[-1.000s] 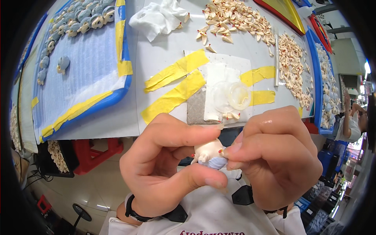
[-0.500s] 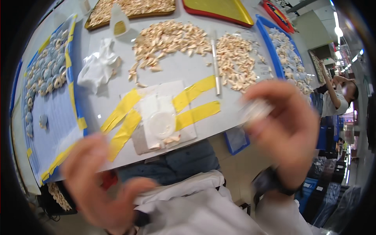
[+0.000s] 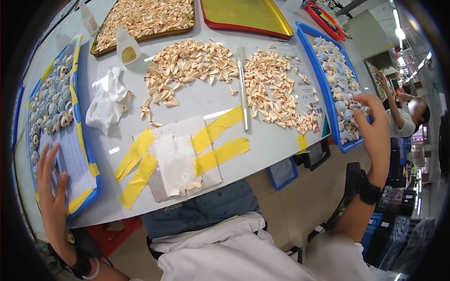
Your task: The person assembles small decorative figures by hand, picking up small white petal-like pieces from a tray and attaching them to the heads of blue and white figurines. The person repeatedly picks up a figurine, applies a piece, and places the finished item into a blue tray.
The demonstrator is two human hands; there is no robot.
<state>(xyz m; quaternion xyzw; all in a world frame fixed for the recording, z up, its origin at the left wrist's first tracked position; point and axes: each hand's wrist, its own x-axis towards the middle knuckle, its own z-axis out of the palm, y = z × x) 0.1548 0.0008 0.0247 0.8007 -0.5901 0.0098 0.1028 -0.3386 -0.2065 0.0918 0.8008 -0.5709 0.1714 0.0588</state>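
My left hand has its fingers spread over the near end of the blue left tray, close to a lone blue piece that they partly cover. Small round blue-and-cream pieces crowd that tray's far part. At the blue right tray, my right hand pinches a small blue-and-white piece above many similar ones. Between the hands, a clear round dish stands on a white pad over a grey board, held by yellow tape. Several cream pointed pieces lie at its near edge.
Cream red-tipped pieces lie in two piles, split by a silver rod. Behind are a full tray, a yellow-red tray and a squeeze bottle. Crumpled white tissue lies left. A co-worker is at right.
Both hands have moved apart from near the table's front: the left out to the left tray, the right to the right tray with the small piece. The view has shifted slightly.
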